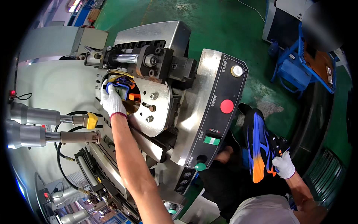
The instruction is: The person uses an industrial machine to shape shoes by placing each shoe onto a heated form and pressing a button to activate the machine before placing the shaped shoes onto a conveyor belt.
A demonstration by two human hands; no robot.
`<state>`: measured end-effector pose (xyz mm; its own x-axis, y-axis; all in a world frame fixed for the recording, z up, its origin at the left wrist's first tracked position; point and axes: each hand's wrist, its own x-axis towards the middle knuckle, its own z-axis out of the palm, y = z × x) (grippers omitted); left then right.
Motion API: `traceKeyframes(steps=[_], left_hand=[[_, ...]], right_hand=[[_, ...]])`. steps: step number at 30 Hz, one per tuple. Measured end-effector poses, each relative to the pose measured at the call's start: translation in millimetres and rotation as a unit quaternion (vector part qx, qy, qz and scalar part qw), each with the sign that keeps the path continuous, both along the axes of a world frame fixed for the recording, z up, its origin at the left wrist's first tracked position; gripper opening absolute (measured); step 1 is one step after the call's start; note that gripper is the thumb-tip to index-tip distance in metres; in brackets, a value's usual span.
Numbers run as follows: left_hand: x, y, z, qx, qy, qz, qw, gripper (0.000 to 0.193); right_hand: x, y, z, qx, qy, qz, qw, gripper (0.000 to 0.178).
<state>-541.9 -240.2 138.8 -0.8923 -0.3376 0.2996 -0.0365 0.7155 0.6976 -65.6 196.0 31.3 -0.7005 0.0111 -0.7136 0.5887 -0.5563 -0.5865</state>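
At the right, my gloved right hand [285,165] is closed on one end of a black, blue and orange sneaker [257,143], held over my lap. My left hand [111,100], in a white glove, reaches into the rounded opening of a metal machine head [158,112]. Its fingers are curled over the blue edge of a second shoe [122,85] in matching colours, set inside that opening. The machine's rim and my hand hide most of this second shoe.
A slanted control panel [209,119] with a red button [226,106] and a green knob [200,167] stands right of the machine head. Steel cylinders [37,138] and black hoses lie at the left. A blue cart [298,67] stands on the green floor at the far right.
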Motion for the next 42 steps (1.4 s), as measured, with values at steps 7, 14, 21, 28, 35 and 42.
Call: traceKeyframes(steps=[7,14,21,28,35,42], left_hand=[[55,39,51,0.010,0.154,0.016,0.988,0.036],[260,64,120,0.162,0.303,-0.053,0.937,0.031],[510,31,34,0.300,-0.039,-0.272,0.914,0.034],[622,12,-43,0.189,-0.164,-0.263,0.932,0.039],[629,10,-73,0.450,-0.145,-0.164,0.866,0.040],[614,-1,-71,0.236,-0.104,-0.278,0.925,0.045]], right_hand=[[-29,-16,15,-0.021,0.151,-0.019,0.988,0.072],[-68,-31,37,0.161,0.262,0.002,0.952,0.051],[-226,-116,172,0.441,0.451,0.122,0.766,0.044],[-408,-261,241,0.517,0.376,0.408,0.652,0.064],[-476,-352,146,0.693,0.362,0.423,0.458,0.054],[-425,-326,183,0.631,0.370,0.486,0.479,0.070]])
